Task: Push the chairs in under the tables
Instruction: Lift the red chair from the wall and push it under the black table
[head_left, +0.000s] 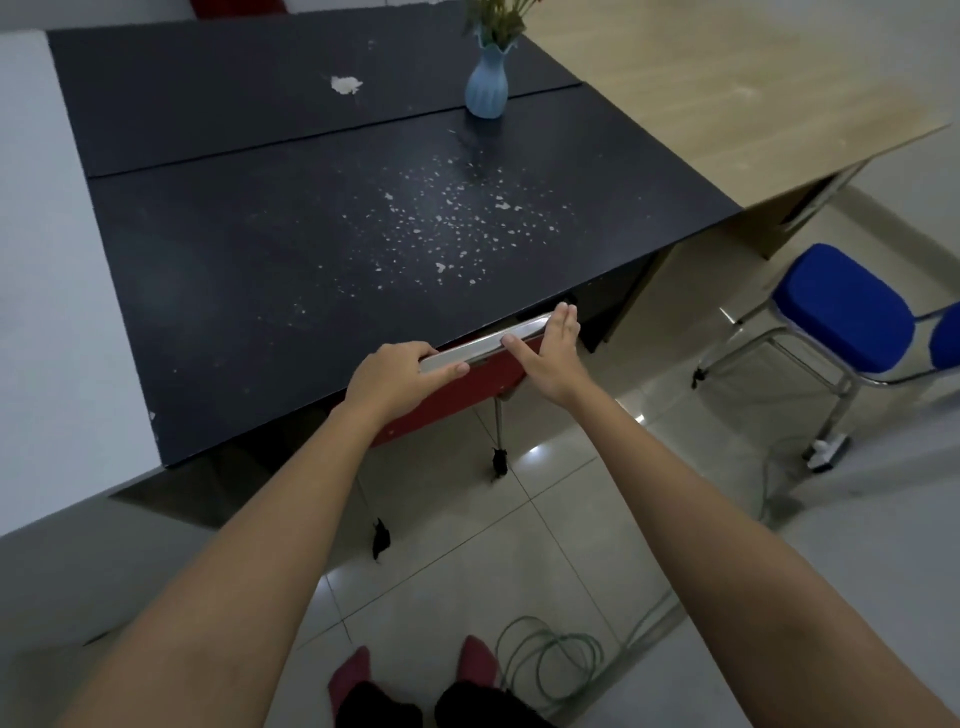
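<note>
- head view looks down over both bare forearms toward a black table (311, 249) whose top is flecked with pale chips.
- red chair (457, 384) sits tucked almost fully under the near edge of the black table; only its red backrest, the shiny metal top rail (488, 343) and two thin rear legs with dark feet show.
- left hand (395, 379) has its grip closed over the left end of the metal top rail, fingers curled over the top and thumb along the near side.
- right hand (550, 353) is flat and open, fingers straight and together, its palm side against the right end of the rail, thumb lying on the rail; it grips nothing.
- blue vase (487, 85) with flowers stands on the far part of the black table, near the seam between its two panels.
- light wooden table (727, 93) adjoins the black one on the right.
- blue chair (841, 317) with a metal frame stands on the tiled floor (519, 561) to the right, pulled out from the wooden table and well apart from the red chair.
- green cable (550, 660) lies coiled on the floor near the person's feet.
</note>
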